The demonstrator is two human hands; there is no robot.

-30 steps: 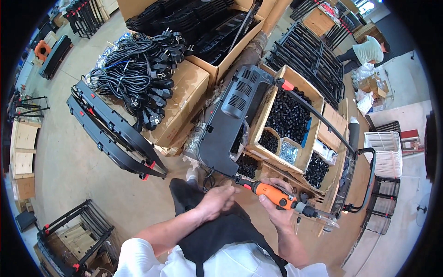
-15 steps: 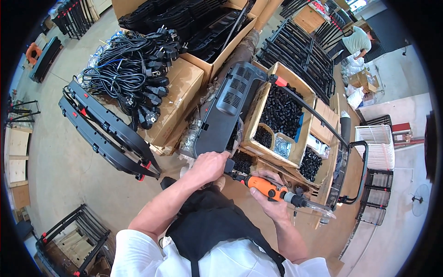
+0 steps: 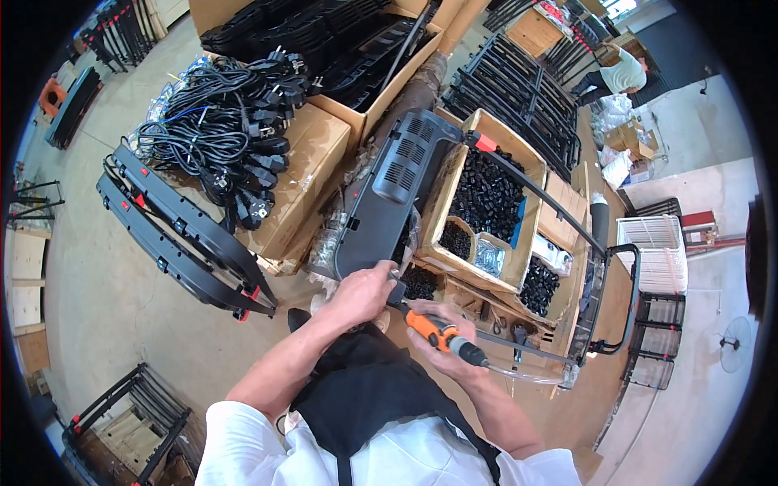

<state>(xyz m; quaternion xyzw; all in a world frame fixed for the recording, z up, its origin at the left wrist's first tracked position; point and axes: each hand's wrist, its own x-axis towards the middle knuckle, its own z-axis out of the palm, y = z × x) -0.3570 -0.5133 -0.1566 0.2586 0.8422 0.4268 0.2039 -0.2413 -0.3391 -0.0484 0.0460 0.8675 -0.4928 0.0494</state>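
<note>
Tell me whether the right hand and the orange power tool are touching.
Touching: the head view shows the right hand wrapped around the orange power tool.

Left grip (image 3: 363, 295) near curled right grip (image 3: 446, 334)

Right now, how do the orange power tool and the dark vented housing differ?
Colour: the orange power tool is orange, black and grey; the dark vented housing is dark grey.
Size: the tool is much shorter than the housing.
Pose: the tool, in the right hand, tips toward picture lower right; the housing slants from upper right to lower left.
Both are elongated.
</note>
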